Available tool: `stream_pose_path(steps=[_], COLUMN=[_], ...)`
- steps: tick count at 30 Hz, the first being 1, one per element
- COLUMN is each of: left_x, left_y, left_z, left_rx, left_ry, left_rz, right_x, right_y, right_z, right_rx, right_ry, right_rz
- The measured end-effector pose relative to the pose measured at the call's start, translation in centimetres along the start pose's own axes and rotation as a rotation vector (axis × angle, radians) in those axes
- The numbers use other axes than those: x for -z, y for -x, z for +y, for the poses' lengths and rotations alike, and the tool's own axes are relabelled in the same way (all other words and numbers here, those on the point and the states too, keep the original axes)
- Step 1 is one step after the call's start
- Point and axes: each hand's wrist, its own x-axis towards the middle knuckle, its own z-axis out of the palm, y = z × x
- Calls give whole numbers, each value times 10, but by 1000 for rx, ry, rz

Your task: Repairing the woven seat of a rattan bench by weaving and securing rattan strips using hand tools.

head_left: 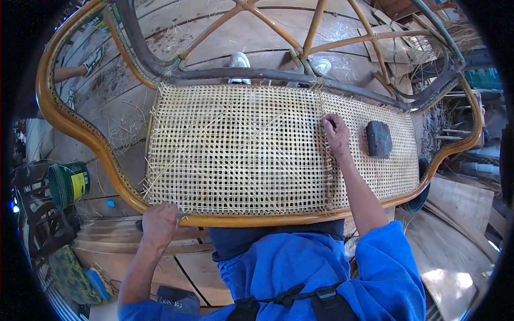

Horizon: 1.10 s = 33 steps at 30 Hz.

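So we're at the weaving stage on this cane seat panel (241,150), which sits stretched across the curved rattan frame (69,123) right in front of us. The square grid of horizontals and verticals looks done across the whole panel, edge to edge. On the left bigger section a few diagonal strands are in, crossing from corner to middle, but most diagonals look like they're left to do, and loose ends stick out along the top and left edges untrimmed.

Our left hand (159,224) is down at the near-left corner on the frame rim, fingers closed, pinching what looks like a strand end. Our right hand (336,134) rests on the weave near the far edge, where a thicker seam splits the panel, fingers curled onto the cane; whether it's gripping a strand we can't tell.

A dark rough block (379,139) lies on the right section. The cane is pale straw, open mesh, floorboards visible through it.
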Motion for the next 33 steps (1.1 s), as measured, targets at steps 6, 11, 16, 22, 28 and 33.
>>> stream_pose_path(steps=[6, 11, 16, 22, 28, 33], left_x=[-6, -33, -61, -62, -38, -35], left_y=[43, 30, 44, 32, 44, 82], left_z=[1, 10, -11, -6, -13, -54], left_rx=[190, 579, 513, 662, 759, 452], left_ry=[62, 483, 709, 942, 1017, -150], left_rz=[22, 226, 395, 286, 251, 218], right_x=[-8, 44, 129, 188, 170, 156], right_y=[0, 2, 110, 280, 429, 495], right_z=[16, -6, -67, 4, 90, 93], right_rx=[100, 172, -215, -701, -727, -504], right_ry=[23, 357, -141, 52, 467, 421], right_rz=[6, 2, -65, -324, -313, -191])
